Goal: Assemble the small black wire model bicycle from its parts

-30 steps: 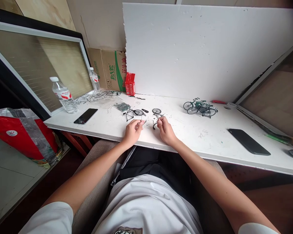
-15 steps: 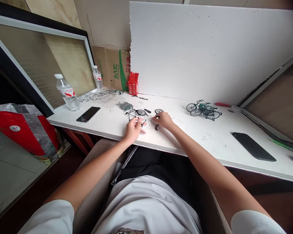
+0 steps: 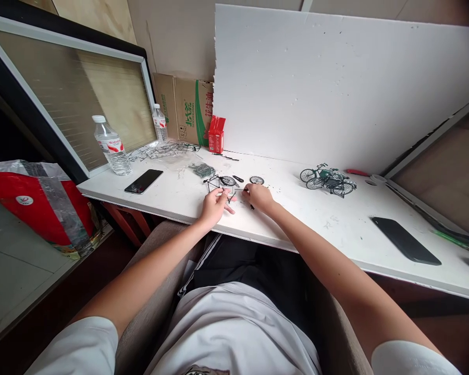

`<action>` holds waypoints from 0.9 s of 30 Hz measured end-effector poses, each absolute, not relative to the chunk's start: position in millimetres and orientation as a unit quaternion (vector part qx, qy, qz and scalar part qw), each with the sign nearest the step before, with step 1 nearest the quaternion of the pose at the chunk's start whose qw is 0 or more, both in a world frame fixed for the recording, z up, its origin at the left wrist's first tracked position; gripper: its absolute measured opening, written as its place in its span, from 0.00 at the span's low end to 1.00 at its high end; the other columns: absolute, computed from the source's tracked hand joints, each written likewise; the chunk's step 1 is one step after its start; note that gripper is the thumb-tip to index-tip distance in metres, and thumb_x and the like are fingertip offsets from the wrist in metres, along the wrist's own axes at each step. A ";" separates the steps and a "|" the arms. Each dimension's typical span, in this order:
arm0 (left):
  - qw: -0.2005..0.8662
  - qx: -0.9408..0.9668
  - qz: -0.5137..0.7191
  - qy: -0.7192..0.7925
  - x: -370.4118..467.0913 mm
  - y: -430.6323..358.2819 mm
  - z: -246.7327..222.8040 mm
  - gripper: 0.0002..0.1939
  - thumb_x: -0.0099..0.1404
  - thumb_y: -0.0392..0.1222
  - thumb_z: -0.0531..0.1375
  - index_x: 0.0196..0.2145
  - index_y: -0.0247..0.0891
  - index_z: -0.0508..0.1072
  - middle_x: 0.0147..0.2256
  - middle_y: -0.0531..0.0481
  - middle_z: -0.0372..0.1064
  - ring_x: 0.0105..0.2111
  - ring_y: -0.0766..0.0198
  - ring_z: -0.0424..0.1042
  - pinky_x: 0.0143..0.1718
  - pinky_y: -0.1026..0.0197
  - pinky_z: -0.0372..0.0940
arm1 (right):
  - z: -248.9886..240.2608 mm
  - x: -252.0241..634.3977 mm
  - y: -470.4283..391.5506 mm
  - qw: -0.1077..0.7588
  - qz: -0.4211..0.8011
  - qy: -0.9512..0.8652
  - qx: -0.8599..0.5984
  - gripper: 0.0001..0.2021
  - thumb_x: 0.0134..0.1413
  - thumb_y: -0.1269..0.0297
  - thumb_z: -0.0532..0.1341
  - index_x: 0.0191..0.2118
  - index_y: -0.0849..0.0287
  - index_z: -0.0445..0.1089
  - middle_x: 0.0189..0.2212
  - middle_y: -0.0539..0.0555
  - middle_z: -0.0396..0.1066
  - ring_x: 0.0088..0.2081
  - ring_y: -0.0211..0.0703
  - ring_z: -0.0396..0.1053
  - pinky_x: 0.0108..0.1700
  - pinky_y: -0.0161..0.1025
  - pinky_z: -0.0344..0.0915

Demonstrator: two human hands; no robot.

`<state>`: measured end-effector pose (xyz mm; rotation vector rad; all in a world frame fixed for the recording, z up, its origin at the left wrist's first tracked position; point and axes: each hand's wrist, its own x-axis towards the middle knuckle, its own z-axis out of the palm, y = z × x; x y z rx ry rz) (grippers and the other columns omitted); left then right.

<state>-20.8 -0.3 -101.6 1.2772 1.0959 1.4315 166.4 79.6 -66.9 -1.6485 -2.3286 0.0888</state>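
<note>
at the centre of the frame, our left hand (image 3: 213,206) pinches a slim dark part (image 3: 232,198), while our right hand (image 3: 259,198) is bunched low over the white table (image 3: 297,216), and we cannot tell whether it grasps anything. we judge the step in hand to be fine two-handed work on small pieces, with the black bicycle frame (image 3: 214,182) and loose wheel (image 3: 257,179) just above in the picture; the next move seems to call for a light, steady pinch and careful alignment.
</note>
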 end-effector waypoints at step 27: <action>0.618 0.513 0.472 0.364 -5.5 -69.0 -24.0 0.20 0.62 0.51 0.74 0.46 0.35 0.83 0.46 0.36 0.83 0.40 0.51 0.84 0.28 0.63 0.65 | -7.8 204.8 -37.5 0.443 0.395 -0.730 -0.339 0.20 0.67 0.41 0.63 0.44 0.55 0.72 0.28 0.49 0.61 0.25 0.36 0.54 0.25 0.36 0.53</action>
